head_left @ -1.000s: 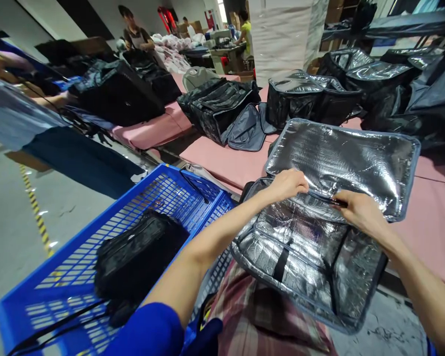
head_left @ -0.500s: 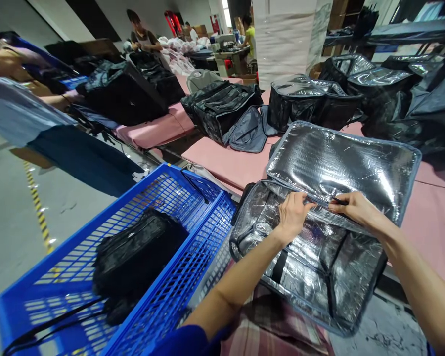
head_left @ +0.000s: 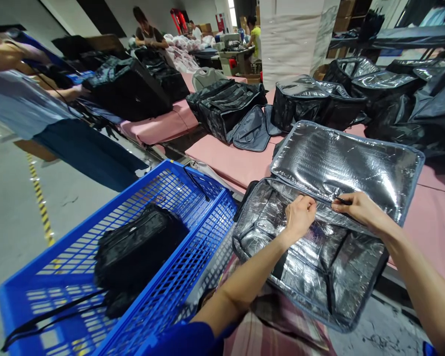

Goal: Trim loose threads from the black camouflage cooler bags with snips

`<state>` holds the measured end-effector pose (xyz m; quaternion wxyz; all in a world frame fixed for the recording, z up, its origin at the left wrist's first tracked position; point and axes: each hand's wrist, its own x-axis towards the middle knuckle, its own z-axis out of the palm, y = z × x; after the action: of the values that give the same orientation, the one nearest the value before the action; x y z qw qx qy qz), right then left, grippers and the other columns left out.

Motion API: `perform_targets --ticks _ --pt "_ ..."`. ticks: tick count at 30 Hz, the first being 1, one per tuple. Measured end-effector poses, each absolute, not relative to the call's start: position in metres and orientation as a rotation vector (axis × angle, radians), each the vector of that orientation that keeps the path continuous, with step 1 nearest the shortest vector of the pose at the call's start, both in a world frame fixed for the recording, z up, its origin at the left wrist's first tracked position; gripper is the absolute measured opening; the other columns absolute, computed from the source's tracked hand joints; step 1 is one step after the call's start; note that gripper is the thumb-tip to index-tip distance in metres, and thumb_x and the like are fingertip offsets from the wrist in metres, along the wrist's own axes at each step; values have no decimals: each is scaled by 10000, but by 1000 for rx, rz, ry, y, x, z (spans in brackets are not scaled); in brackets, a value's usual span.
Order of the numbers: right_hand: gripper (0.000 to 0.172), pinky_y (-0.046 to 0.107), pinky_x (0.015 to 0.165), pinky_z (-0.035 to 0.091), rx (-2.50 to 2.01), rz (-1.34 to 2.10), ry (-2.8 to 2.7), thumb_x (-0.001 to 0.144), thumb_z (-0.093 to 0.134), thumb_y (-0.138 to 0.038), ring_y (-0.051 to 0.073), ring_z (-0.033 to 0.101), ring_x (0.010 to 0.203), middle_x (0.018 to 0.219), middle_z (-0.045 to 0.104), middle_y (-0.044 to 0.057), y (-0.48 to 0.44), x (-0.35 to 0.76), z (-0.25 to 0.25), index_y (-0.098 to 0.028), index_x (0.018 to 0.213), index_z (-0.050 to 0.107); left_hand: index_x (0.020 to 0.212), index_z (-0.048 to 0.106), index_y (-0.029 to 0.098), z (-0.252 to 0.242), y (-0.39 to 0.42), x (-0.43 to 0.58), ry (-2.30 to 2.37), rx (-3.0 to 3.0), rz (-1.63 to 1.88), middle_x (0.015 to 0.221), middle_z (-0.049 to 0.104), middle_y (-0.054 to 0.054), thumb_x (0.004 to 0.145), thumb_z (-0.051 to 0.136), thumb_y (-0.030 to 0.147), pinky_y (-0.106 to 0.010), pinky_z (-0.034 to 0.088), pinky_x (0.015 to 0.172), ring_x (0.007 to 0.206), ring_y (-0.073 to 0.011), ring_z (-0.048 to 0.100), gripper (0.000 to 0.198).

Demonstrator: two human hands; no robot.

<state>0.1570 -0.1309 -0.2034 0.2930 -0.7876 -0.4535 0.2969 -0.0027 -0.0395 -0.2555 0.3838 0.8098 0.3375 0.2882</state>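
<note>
Head view: open foil-lined cooler bag (head_left: pixel 319 262) lies on person's lap, against edge of pink table (head_left: pixel 230 160), lid (head_left: pixel 346 165) flipped back onto table. Left hand (head_left: pixel 299 216) closed, pinching bag's rear rim. Right hand (head_left: pixel 358 208) pinching small dark zipper pull (head_left: pixel 343 201) at same seam. Blue crate (head_left: pixel 163 198) on left holds black bag (head_left: pixel 137 254).

- left arm reaches forward from the lower middle of the view, bare forearm angled up and to the right, a blue sleeve at its near end.
- left hand (head_left: pixel 299 216) is curled, knuckles up, fingers bent and pressed down at the tips.
- right arm comes in from the lower right corner, forearm bare, slanting up and to the left.
- right hand (head_left: pixel 357 209) lies palm down, thumb and forefinger pinched together at its left end.
- the two hands sit near each other, not touching.
</note>
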Motion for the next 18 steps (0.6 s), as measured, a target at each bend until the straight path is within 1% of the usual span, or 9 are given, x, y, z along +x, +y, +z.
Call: perform_targets --ticks 2,3,5,7,9,11,12,15,18 --pt "596 271 515 280 -2138 752 -1211 597 615 -760 145 412 531 577 516 14 -135 153 -202 -167 652 633 797 679 193 -251 -36 -8 775 2046 684 824 625 1 822 580 179 -218 417 688 718 -114 557 103" --pt "620 273 514 284 -2181 672 -1222 610 597 -778 157 434 533 598 542 22 -139 151 -201 -171 722 661 801 681 194 -250 -35 -12 731 2033 663 843 628 4 819 590 184 -214 416 693 733 -113 561 93" --pt "673 275 516 290 -2289 353 -1292 684 540 -781 195 506 579 711 616 46 -147 143 -200 -188 969 680 807 686 193 -247 -30 -17 663 2014 636 878 632 6 818 606 199 -212 414 696 748 -111 564 81" --pt "617 278 527 287 -2360 -116 -1431 819 475 -693 227 558 666 836 649 71 -157 135 -199 -195 1155 614 798 691 192 -245 -26 -22 631 2012 612 878 634 7 816 622 214 -216 413 695 728 -109 556 75" --pt "420 293 559 287 -2328 -536 -1660 927 451 -510 222 560 712 860 651 76 -164 127 -197 -178 1129 609 777 694 192 -244 -23 -24 623 2023 588 841 632 9 811 635 221 -222 415 707 705 -110 546 74" --pt "227 310 607 292 -2212 -847 -1922 957 466 -316 195 534 712 854 654 57 -167 120 -194 -174 1017 633 770 699 195 -242 -20 -25 617 2049 567 811 629 10 806 645 224 -230 419 731 698 -114 540 71" --pt "176 315 626 292 -2144 -957 -2039 952 472 -231 183 520 712 867 657 46 -167 117 -193 -177 986 635 770 701 197 -241 -19 -25 612 2060 563 802 628 10 803 649 223 -233 419 746 706 -118 543 67" --pt "255 319 634 282 -2036 -1134 -2252 919 425 -57 169 495 737 930 651 39 -162 112 -191 -178 1017 626 786 708 202 -239 -16 -25 603 2066 555 806 637 8 797 654 229 -236 419 764 748 -130 559 62" --pt "331 322 610 283 -2022 -1135 -2327 886 382 -2 166 485 731 923 638 55 -157 109 -191 -167 1047 620 787 711 201 -238 -13 -25 590 2046 540 829 646 5 788 657 236 -233 419 746 773 -136 568 65"
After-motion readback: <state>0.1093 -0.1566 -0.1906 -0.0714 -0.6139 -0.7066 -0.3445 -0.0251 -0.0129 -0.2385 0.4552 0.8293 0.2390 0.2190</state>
